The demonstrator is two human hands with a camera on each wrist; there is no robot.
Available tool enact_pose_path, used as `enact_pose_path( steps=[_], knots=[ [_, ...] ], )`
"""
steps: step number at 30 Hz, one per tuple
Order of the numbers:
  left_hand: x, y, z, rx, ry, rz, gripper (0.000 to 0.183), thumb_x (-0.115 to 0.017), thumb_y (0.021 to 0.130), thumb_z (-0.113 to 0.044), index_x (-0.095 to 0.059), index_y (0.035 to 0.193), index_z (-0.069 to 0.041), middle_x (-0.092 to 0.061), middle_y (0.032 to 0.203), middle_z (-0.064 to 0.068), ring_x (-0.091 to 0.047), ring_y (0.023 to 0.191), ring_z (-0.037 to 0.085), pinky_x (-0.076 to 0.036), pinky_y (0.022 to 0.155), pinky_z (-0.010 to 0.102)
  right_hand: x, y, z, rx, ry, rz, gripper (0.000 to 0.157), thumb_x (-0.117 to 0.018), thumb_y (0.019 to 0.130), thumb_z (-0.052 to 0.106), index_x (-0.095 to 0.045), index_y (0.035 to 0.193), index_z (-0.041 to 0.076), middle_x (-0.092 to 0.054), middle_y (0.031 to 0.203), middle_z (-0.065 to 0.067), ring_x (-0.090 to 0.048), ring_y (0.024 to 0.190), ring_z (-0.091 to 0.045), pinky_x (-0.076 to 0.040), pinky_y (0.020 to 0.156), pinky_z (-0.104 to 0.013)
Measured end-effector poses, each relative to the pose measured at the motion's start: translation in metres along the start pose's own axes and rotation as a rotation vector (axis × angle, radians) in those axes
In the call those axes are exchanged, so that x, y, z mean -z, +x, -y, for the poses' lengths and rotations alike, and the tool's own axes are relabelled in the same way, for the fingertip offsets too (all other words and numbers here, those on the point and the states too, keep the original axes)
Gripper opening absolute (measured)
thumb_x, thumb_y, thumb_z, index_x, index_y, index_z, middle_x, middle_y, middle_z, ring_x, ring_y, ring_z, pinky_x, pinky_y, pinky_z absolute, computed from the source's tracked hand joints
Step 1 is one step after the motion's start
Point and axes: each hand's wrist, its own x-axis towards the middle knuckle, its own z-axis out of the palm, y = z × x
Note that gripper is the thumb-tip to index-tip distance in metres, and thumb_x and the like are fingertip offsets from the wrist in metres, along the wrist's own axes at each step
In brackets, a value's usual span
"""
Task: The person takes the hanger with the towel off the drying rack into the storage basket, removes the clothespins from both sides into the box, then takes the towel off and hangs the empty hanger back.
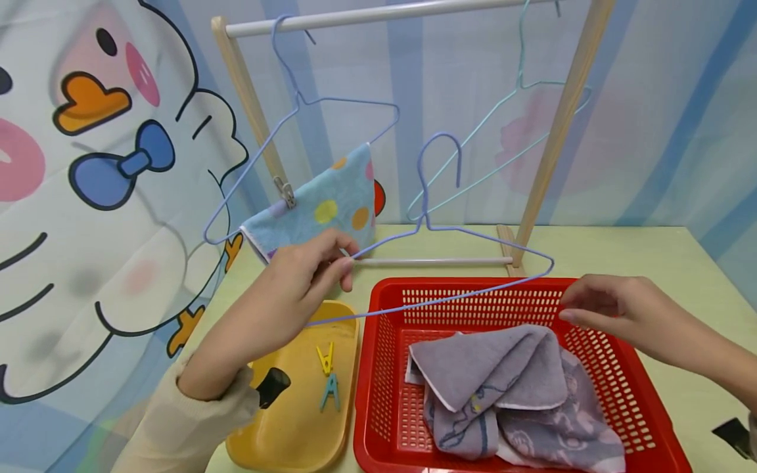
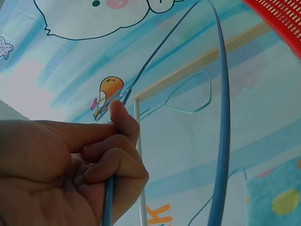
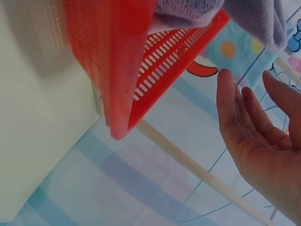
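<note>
In the head view my left hand (image 1: 307, 269) pinches one shoulder of a periwinkle-blue wire hanger (image 1: 473, 293), hook upward. The left wrist view shows the fingers curled round the hanger's wire (image 2: 223, 117). My right hand (image 1: 621, 312) hovers over the right rim of a red basket (image 1: 378, 368), its fingers loosely bent and nothing in them; the right wrist view shows the same hand (image 3: 263, 127) with fingers apart. Inside the basket lies a crumpled grey-purple towel (image 1: 491, 368). On the rack, another blue hanger (image 1: 349, 100) carries a dotted light-blue towel (image 1: 331, 203) held by a clothespin (image 1: 285, 192).
A wooden-post drying rack with a white top bar (image 1: 378, 13) stands behind the basket. A mint-green hanger (image 1: 503, 102) hangs at its right. Left of the basket, a yellow tray (image 1: 284, 420) holds a yellow clothespin (image 1: 325, 359) and a teal clothespin (image 1: 330, 393).
</note>
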Motion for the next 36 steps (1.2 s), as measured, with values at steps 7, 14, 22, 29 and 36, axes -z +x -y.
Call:
enact_pose_path(
  steps=[7, 14, 22, 29, 36],
  knots=[
    [0.012, -0.012, 0.007, 0.043, 0.037, 0.002, 0.01, -0.05, 0.106, -0.009, -0.058, 0.11, -0.009, -0.059, 0.081, -0.006, -0.045, 0.061, 0.013, -0.039, 0.057, 0.027, 0.014, 0.009, -0.016, -0.075, -0.04, -0.054, 0.009, -0.069, 0.095, 0.01, -0.068, 0.102, 0.005, -0.069, 0.085, 0.0, -0.068, 0.073, -0.009, -0.055, 0.062, -0.027],
    [0.023, -0.025, 0.014, 0.058, 0.056, -0.012, 0.009, -0.051, 0.105, -0.008, -0.059, 0.11, -0.009, -0.059, 0.08, -0.006, -0.049, 0.063, 0.015, -0.041, 0.058, 0.027, 0.025, 0.021, -0.034, -0.123, -0.061, -0.123, 0.017, -0.067, 0.098, 0.014, -0.067, 0.108, 0.0, -0.069, 0.091, -0.009, -0.067, 0.072, -0.01, -0.052, 0.064, -0.021],
    [0.029, -0.034, 0.017, 0.056, 0.085, -0.015, 0.009, -0.052, 0.105, -0.009, -0.06, 0.108, -0.01, -0.059, 0.079, -0.007, -0.047, 0.059, 0.013, -0.04, 0.057, 0.026, 0.034, 0.032, -0.048, -0.169, 0.013, -0.155, 0.028, -0.061, 0.101, 0.02, -0.062, 0.116, -0.004, -0.068, 0.102, -0.02, -0.065, 0.077, -0.001, -0.049, 0.067, -0.014],
    [0.038, -0.041, 0.021, 0.034, 0.128, -0.024, 0.01, -0.051, 0.105, -0.009, -0.06, 0.109, -0.009, -0.061, 0.08, -0.009, -0.053, 0.063, 0.007, -0.045, 0.061, 0.025, 0.038, 0.045, -0.054, -0.204, 0.039, -0.15, 0.038, -0.059, 0.102, 0.024, -0.056, 0.126, -0.005, -0.064, 0.114, -0.025, -0.06, 0.081, 0.006, -0.045, 0.07, -0.01],
    [0.046, -0.045, 0.023, 0.068, 0.166, -0.041, 0.012, -0.051, 0.105, -0.012, -0.061, 0.11, -0.008, -0.061, 0.081, -0.008, -0.046, 0.058, 0.01, -0.041, 0.056, 0.025, 0.047, 0.064, -0.059, -0.193, 0.102, -0.139, 0.042, -0.058, 0.103, 0.025, -0.05, 0.135, 0.0, -0.061, 0.12, -0.008, -0.056, 0.091, 0.012, -0.041, 0.075, -0.007]
  ],
)
